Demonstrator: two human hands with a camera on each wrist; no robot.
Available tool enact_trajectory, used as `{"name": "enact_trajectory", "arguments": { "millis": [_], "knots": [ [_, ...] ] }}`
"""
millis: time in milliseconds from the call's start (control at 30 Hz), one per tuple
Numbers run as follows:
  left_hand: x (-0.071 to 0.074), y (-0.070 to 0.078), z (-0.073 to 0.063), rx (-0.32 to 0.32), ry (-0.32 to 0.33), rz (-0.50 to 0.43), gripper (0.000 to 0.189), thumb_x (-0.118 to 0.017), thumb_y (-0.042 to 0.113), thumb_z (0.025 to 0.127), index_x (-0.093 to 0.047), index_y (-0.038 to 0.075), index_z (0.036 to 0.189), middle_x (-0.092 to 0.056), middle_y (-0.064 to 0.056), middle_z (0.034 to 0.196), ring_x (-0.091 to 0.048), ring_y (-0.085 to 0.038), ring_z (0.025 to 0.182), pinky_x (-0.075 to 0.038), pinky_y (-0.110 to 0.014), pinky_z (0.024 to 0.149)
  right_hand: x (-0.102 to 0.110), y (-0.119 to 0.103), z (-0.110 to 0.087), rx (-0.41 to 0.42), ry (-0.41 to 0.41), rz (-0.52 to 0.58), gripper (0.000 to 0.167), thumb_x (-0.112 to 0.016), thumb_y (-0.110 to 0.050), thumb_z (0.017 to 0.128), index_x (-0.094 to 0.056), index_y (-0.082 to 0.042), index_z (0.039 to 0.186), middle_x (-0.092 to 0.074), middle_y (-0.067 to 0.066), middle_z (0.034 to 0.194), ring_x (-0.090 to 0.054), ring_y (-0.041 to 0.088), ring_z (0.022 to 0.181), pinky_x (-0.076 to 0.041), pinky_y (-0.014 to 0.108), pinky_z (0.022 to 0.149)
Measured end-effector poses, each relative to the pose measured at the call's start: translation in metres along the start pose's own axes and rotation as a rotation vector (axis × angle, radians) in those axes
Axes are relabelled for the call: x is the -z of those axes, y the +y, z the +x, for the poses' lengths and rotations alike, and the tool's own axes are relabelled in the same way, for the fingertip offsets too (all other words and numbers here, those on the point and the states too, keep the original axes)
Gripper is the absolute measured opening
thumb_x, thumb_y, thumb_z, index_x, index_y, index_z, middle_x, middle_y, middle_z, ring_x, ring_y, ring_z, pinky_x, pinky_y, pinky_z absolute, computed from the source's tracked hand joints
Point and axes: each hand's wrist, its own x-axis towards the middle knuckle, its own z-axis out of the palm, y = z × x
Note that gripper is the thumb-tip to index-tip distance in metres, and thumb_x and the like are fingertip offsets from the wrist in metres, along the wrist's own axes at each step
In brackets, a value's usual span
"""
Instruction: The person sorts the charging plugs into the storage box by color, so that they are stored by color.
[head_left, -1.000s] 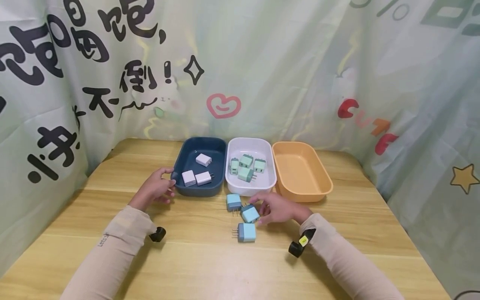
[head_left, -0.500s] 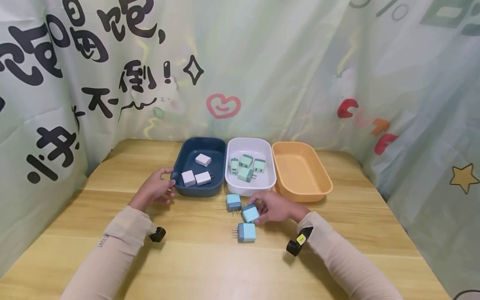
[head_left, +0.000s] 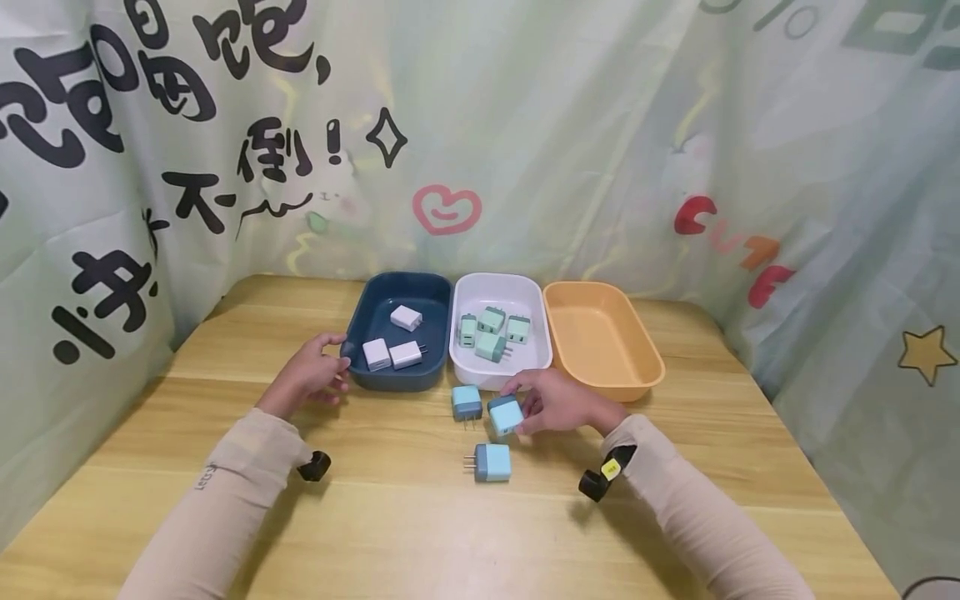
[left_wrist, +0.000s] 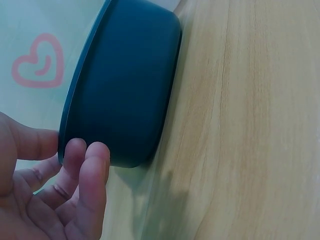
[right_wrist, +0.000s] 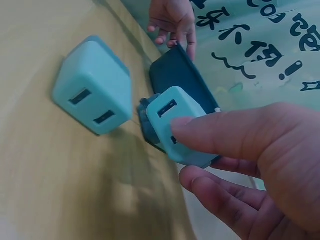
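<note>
My right hand (head_left: 561, 402) pinches a light blue charger plug (head_left: 506, 414) between thumb and fingers, in front of the white tray (head_left: 501, 377). In the right wrist view the thumb lies across the USB face of this charger (right_wrist: 172, 112). Two more blue chargers lie on the table: one (head_left: 467, 403) just left of the held one, another (head_left: 492, 462) nearer the front. My left hand (head_left: 315, 373) holds the front left corner of the navy tray (head_left: 397, 382). Its thumb and fingertips (left_wrist: 95, 155) meet at the rim in the left wrist view.
Several white chargers (head_left: 406, 355) lie in the navy tray, and several green chargers (head_left: 491, 347) in the white one. An orange tray (head_left: 603, 337) with nothing in it stands at the right of the row. A printed curtain (head_left: 562, 167) hangs behind the wooden table (head_left: 375, 517).
The blue charger in my right hand has shifted slightly right and up, away from the charger beside it. My left hand stays at the navy tray's corner.
</note>
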Motion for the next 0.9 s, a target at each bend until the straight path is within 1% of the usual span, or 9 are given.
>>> {"name": "enact_trajectory", "arguments": {
  "millis": [167,333,433,533,700,800,900],
  "knots": [
    [-0.001,-0.001,0.001,0.003,-0.002,-0.002,0.058,-0.045,0.007,0.101,-0.022,0.011,0.154,-0.054,-0.019,0.099,-0.062,-0.024,0.074,-0.057,-0.036,0.061,0.008,-0.005,-0.003,-0.011,0.024,0.015,0.046,-0.083,-0.009,0.075,-0.061,-0.002,0.115,-0.061,0.008,0.097,-0.063,0.011,0.071,-0.055,0.028,0.067],
    [-0.001,0.001,-0.001,0.002,0.007,-0.007,0.058,-0.045,0.007,0.1,-0.022,0.01,0.153,-0.054,-0.019,0.099,-0.062,-0.024,0.075,-0.057,-0.037,0.061,0.018,-0.006,-0.004,-0.02,0.046,-0.018,0.047,-0.083,-0.011,0.075,-0.061,-0.004,0.116,-0.064,0.004,0.09,-0.063,0.011,0.073,-0.055,0.028,0.07],
    [-0.001,0.002,-0.001,0.006,0.016,-0.01,0.057,-0.045,0.006,0.1,-0.023,0.01,0.153,-0.055,-0.02,0.101,-0.062,-0.024,0.076,-0.057,-0.037,0.062,0.022,-0.005,-0.005,-0.043,0.06,-0.018,0.047,-0.083,-0.011,0.076,-0.061,-0.006,0.117,-0.064,0.003,0.093,-0.064,0.012,0.075,-0.055,0.028,0.071],
    [-0.001,0.003,-0.001,0.007,0.017,-0.011,0.058,-0.044,0.006,0.1,-0.022,0.009,0.153,-0.056,-0.021,0.102,-0.062,-0.024,0.076,-0.057,-0.037,0.063,0.025,-0.004,-0.005,-0.065,0.08,0.002,0.047,-0.083,-0.01,0.075,-0.061,-0.007,0.116,-0.064,0.004,0.095,-0.064,0.014,0.076,-0.055,0.029,0.072],
    [-0.001,0.003,-0.001,0.008,0.028,-0.007,0.057,-0.044,0.004,0.099,-0.023,0.008,0.152,-0.056,-0.02,0.101,-0.062,-0.023,0.076,-0.057,-0.037,0.063,0.029,-0.003,-0.005,-0.079,0.104,0.018,0.048,-0.083,-0.01,0.075,-0.06,-0.006,0.117,-0.065,0.006,0.092,-0.064,0.016,0.076,-0.055,0.031,0.072],
    [-0.001,0.004,-0.001,0.003,0.032,-0.002,0.057,-0.044,0.004,0.099,-0.024,0.008,0.152,-0.056,-0.02,0.1,-0.062,-0.023,0.075,-0.057,-0.038,0.064,0.033,-0.003,-0.006,-0.097,0.122,0.013,0.049,-0.084,-0.01,0.075,-0.06,-0.007,0.117,-0.064,0.007,0.094,-0.064,0.016,0.077,-0.055,0.031,0.073],
    [-0.002,0.004,0.0,0.0,0.036,0.001,0.057,-0.044,0.004,0.099,-0.025,0.007,0.152,-0.056,-0.02,0.099,-0.062,-0.023,0.075,-0.058,-0.038,0.064,0.038,-0.002,-0.007,-0.091,0.134,0.013,0.049,-0.083,-0.009,0.075,-0.06,-0.005,0.117,-0.064,0.011,0.096,-0.064,0.018,0.077,-0.056,0.032,0.073]
  ]
}}
